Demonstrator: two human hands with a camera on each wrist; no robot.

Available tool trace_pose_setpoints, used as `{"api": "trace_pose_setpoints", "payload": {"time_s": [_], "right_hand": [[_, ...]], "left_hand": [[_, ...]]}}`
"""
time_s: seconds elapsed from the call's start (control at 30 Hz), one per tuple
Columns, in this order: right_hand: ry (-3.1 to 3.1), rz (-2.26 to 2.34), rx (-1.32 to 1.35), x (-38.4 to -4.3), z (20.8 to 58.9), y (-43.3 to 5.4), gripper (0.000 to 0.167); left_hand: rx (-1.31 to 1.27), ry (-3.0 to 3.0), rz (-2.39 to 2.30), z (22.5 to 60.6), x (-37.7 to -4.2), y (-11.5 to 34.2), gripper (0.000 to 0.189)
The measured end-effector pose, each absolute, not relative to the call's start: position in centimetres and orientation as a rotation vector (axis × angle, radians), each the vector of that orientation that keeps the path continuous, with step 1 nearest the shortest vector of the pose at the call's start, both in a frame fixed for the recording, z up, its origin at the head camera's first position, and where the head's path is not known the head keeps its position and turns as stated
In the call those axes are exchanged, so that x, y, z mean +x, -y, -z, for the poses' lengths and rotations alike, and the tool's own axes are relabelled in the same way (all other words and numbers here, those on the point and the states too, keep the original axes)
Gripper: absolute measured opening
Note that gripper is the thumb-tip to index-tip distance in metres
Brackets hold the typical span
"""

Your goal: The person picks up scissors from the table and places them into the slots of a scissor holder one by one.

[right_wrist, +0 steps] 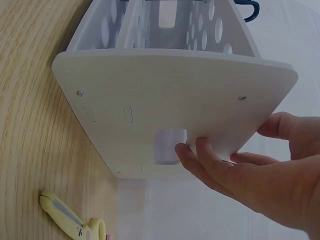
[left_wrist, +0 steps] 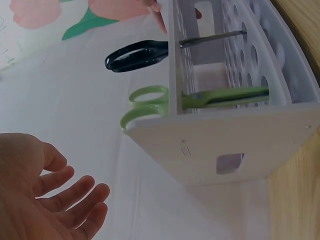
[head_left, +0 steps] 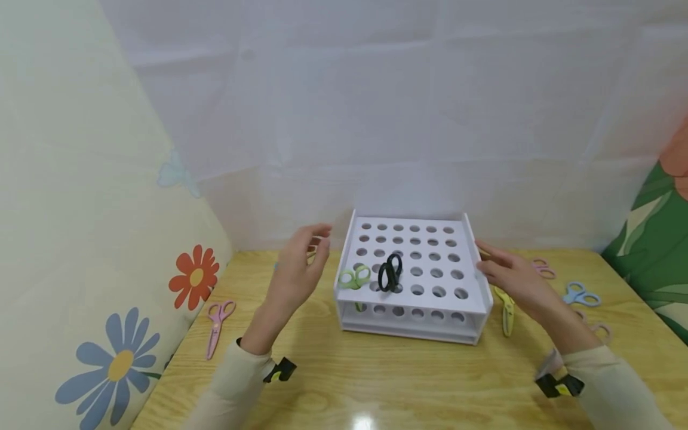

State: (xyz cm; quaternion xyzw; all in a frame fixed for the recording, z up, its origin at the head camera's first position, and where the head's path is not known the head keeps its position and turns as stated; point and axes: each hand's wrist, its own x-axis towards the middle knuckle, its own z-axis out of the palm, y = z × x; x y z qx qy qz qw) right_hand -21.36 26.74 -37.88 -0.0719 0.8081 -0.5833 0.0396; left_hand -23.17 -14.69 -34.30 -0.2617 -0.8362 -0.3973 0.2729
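Observation:
A white rack (head_left: 405,239) with rows of round holes stands on the wooden table against the back cloth. Green scissors (head_left: 355,277) and black-handled scissors (head_left: 390,272) stand in holes of its front row, handles up, blades reaching down between the tiers in the left wrist view. My right hand (head_left: 516,278) touches the rack's right side panel (right_wrist: 175,100), its fingertips beside the square cutout and its thumb near the top edge. To the left of the rack, my left hand (head_left: 298,266) is raised, fingers loosely bent, apart from the rack and holding nothing.
Pink scissors (head_left: 216,325) lie at the table's left. Right of the rack lie yellow scissors (head_left: 506,310), blue scissors (head_left: 580,294) and pink-handled scissors (head_left: 544,268), with others partly behind the right arm. Flowered cloths (head_left: 107,269) hang at both sides.

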Motion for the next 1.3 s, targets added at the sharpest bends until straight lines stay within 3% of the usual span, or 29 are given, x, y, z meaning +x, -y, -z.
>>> {"api": "trace_pose_setpoints", "payload": {"time_s": [0.53, 0.9, 1.3], "right_hand": [[-2.510, 1.760, -0.217, -21.3, 37.8, -26.8, 0.067], [-2.491, 1.772, -0.239, -21.3, 38.0, -26.9, 0.068], [-2.490, 1.779, -0.239, -21.4, 38.0, -27.0, 0.068]], "left_hand": [[-0.606, 2.215, 1.050, 38.4, -28.7, 19.6, 0.027], [-0.450, 2.734, 0.800, 42.8, -31.3, 23.3, 0.058], [-0.347, 3.056, 0.682, 44.8, -31.7, 24.8, 0.059]]}}
